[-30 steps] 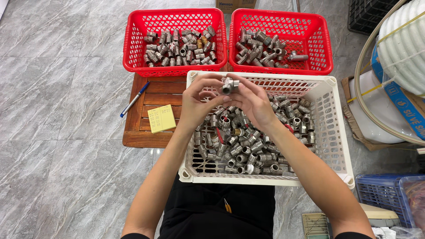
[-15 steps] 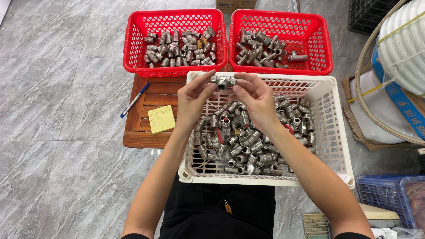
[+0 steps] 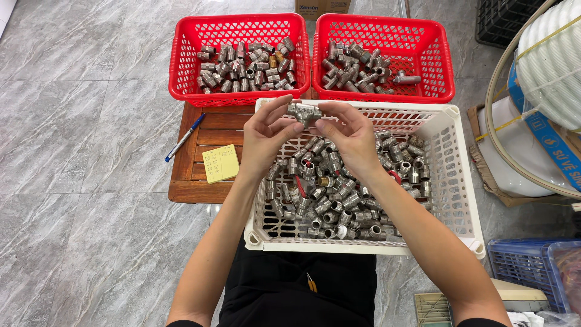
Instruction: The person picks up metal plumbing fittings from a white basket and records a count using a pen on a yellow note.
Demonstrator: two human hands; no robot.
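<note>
My left hand (image 3: 266,134) and my right hand (image 3: 349,134) together hold a silver metal tee fitting (image 3: 304,112) by their fingertips, above the far rim of a white plastic basket (image 3: 457,200). That basket rests on my lap and holds several loose silver pipe fittings (image 3: 330,194). Beyond it stand two red baskets: the left red basket (image 3: 181,66) and the right red basket (image 3: 445,66), each holding several metal fittings.
A low wooden table (image 3: 206,188) carries a yellow sticky-note pad (image 3: 221,163) and a blue pen (image 3: 184,138). A white hose coil (image 3: 554,66) and cardboard lie at the right. A blue crate (image 3: 526,266) sits at the lower right. The floor is grey marble tile.
Both hands have lifted the fitting slightly toward the far rim and turned it between the fingertips; the baskets have not moved.
</note>
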